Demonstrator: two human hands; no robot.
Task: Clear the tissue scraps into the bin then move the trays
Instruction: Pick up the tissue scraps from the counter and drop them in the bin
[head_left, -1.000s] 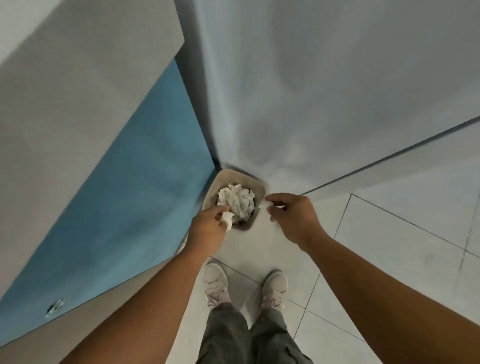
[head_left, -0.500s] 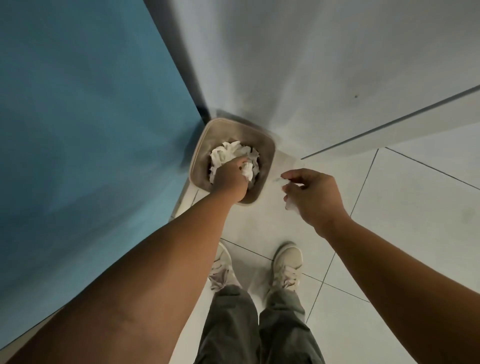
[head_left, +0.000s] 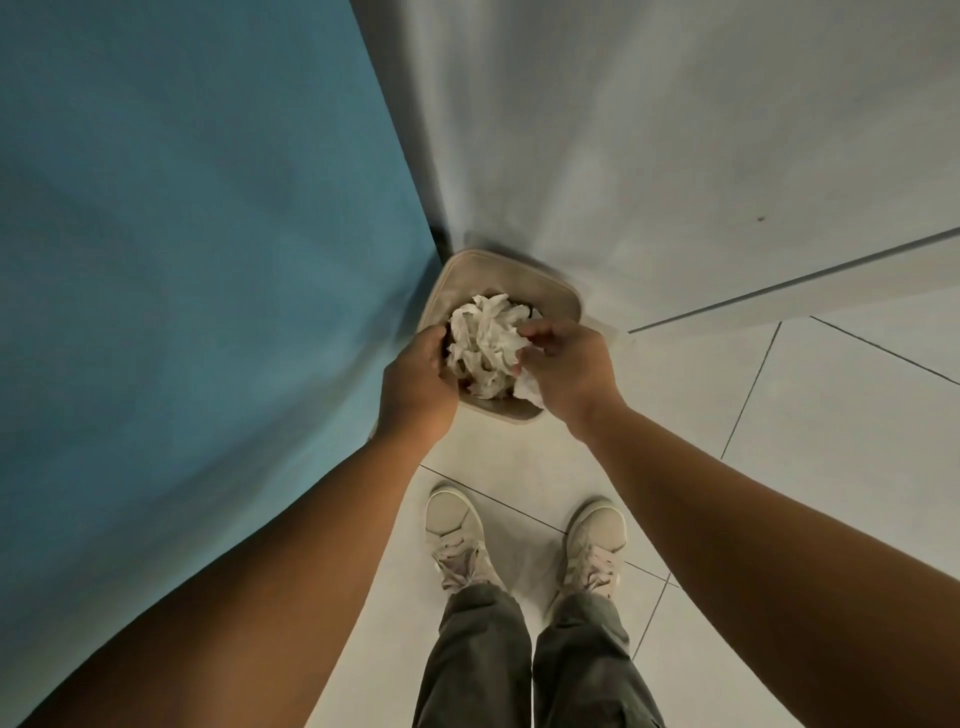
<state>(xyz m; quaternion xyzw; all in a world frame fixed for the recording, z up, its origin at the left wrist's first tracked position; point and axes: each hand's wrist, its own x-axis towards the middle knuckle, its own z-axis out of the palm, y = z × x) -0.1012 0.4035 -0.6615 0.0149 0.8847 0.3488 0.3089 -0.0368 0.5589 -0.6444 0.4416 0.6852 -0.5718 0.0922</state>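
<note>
A blue panel (head_left: 182, 260) filled the left side and a grey wall (head_left: 675, 156) stood behind. The pale tiled floor (head_left: 831, 467) lay below them. The beige bin (head_left: 563, 297) stood on the floor in the corner where the panel and the wall met. It was filled with crumpled white tissue scraps (head_left: 485, 343), which rose above its rim. Two light shoes (head_left: 452, 525) stood on the floor near the bin.

The left hand (head_left: 415, 379) was at the bin's left rim with curled fingers against the heap; whether it gripped anything I cannot tell. The right hand (head_left: 566, 374) was over the right rim, its fingers curled on the heap and holding a loose scrap (head_left: 527, 388) under the palm.
</note>
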